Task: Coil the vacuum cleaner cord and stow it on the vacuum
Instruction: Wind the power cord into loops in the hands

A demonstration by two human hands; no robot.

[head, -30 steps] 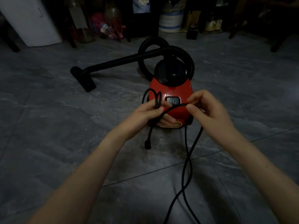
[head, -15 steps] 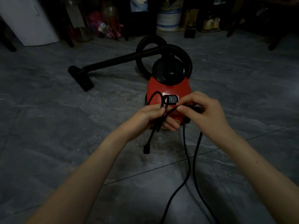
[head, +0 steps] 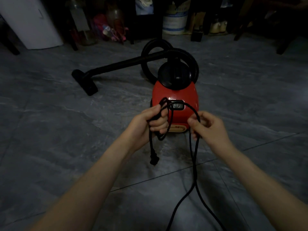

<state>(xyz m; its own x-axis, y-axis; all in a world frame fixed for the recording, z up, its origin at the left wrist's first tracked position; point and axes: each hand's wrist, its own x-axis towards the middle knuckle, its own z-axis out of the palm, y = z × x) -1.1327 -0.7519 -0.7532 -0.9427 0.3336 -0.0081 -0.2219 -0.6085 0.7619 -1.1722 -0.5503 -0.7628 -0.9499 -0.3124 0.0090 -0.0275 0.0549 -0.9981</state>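
Observation:
A red canister vacuum cleaner [head: 180,95] with a black top stands on the grey floor just beyond my hands. My left hand [head: 146,124] is closed around a few small loops of the black cord [head: 194,164], and the plug [head: 154,160] dangles below it. From those loops the cord arches right to my right hand [head: 208,129], which pinches it between thumb and fingers. Below my right hand two strands of cord hang down and run across the floor toward me.
The vacuum's black hose [head: 153,47] curls behind the body, and its wand with floor nozzle [head: 86,84] lies to the left. A white appliance [head: 31,24], a bucket [head: 175,24], bottles and dark furniture legs line the back.
My hands have moved apart: the right hand drew the cord to the right, leaving an arch of cord between the hands. The left hand keeps the loops and now holds them a little lower.

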